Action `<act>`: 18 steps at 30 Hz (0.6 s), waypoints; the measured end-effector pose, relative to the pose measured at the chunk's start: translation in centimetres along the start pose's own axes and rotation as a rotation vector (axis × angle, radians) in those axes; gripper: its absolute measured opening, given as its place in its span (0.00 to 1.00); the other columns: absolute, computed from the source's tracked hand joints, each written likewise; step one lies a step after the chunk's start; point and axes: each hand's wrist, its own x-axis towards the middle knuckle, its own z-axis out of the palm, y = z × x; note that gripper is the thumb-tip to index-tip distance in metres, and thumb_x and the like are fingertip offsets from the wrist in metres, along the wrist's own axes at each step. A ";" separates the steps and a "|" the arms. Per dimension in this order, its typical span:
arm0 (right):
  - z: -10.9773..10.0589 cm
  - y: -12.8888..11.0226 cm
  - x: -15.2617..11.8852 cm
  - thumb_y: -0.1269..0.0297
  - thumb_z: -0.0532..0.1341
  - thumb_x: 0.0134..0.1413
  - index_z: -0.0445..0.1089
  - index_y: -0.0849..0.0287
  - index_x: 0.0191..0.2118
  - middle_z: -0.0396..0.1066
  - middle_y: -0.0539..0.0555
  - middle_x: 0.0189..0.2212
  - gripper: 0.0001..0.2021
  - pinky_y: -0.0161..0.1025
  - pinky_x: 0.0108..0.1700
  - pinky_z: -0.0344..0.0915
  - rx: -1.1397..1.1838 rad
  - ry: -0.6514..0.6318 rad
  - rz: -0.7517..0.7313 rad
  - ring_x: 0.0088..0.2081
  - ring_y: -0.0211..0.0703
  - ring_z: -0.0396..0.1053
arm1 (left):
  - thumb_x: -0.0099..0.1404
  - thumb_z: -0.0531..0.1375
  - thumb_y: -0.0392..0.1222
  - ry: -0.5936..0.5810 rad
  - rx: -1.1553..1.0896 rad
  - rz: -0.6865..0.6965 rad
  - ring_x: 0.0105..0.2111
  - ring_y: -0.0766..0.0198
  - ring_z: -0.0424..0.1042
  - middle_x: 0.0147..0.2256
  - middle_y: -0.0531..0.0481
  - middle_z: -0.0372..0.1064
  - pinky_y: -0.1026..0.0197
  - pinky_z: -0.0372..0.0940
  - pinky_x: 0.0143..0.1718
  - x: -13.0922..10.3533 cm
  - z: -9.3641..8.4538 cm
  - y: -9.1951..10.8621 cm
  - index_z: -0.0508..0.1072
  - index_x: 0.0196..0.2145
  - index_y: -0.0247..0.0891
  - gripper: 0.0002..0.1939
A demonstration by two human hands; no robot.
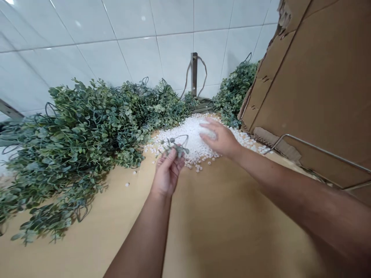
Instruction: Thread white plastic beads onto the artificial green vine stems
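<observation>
My left hand (pixel 169 170) is closed on a small sprig of artificial greenery (pixel 180 149), its leaves and a thin dark loop of stem standing out past the thumb. Just right of it, my right hand (pixel 219 137) hovers over or touches a heap of small white pieces (pixel 188 133), with thumb and fingers apart. Motion slightly smears those fingers, and I see nothing held between them. Loose white pieces lie scattered around the heap's edge.
A large mass of artificial leafy stems (pixel 95 119) covers the left of the wooden table (pixel 220 216). More greenery (pixel 239 87) sits behind on the right, beside a big cardboard box (pixel 319 85) and a metal rod (pixel 324 148). A metal bracket (pixel 194 73) stands against the tiled wall (pixel 174 23).
</observation>
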 end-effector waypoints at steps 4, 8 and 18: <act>2.4 -2.7 -3.9 0.57 0.52 0.55 0.69 0.61 0.48 0.61 0.61 0.55 0.20 0.53 0.60 0.45 -0.033 -0.276 -0.688 0.59 0.53 0.53 | 0.54 0.63 0.41 -0.012 -0.102 0.087 0.21 0.75 0.65 0.21 0.55 0.67 0.73 0.64 0.25 0.5 -1.3 2.2 0.73 0.28 0.36 0.06; 4.2 -3.4 -4.4 0.53 0.49 0.57 0.63 0.62 0.54 0.60 0.62 0.56 0.25 0.55 0.59 0.45 -0.084 -0.462 -0.822 0.59 0.54 0.53 | 0.54 0.62 0.42 -0.029 -0.079 0.075 0.20 0.75 0.65 0.20 0.55 0.67 0.72 0.65 0.24 0.6 -1.9 2.5 0.71 0.25 0.36 0.07; 4.1 1.6 2.5 0.57 0.49 0.57 0.64 0.68 0.53 0.57 0.67 0.57 0.24 0.55 0.59 0.42 -0.421 -0.351 -0.706 0.59 0.60 0.50 | 0.50 0.65 0.40 -0.049 0.006 -0.004 0.22 0.73 0.67 0.21 0.54 0.68 0.71 0.65 0.25 0.8 -1.9 1.8 0.71 0.26 0.35 0.07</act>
